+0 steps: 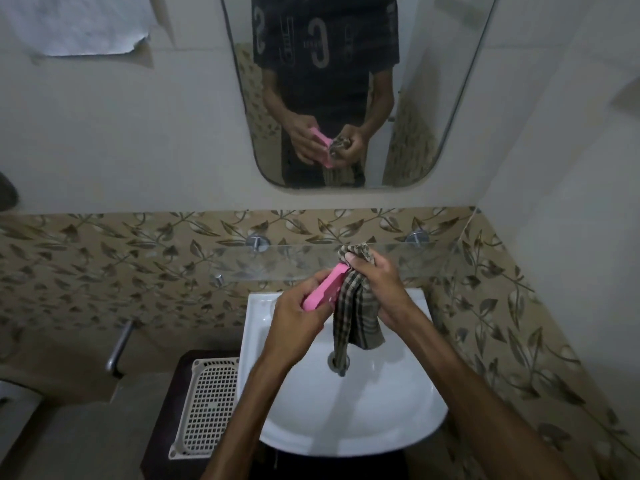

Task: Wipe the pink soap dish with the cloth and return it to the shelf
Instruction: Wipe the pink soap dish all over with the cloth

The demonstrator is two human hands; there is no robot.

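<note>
Big white sink [398, 420] down below, glass shelf [408, 254] on the leafy tile wall just above it. Over the basin, the checked cloth [356, 313] hangs from the right hand [377, 282], which is bunched around it and pressing it against the pink soap dish [323, 292]. Left hand [294, 323] grips the dish, tilted up on edge.

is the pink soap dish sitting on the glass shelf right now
No, the left hand holds the pink soap dish over the sink, below the glass shelf.
</note>
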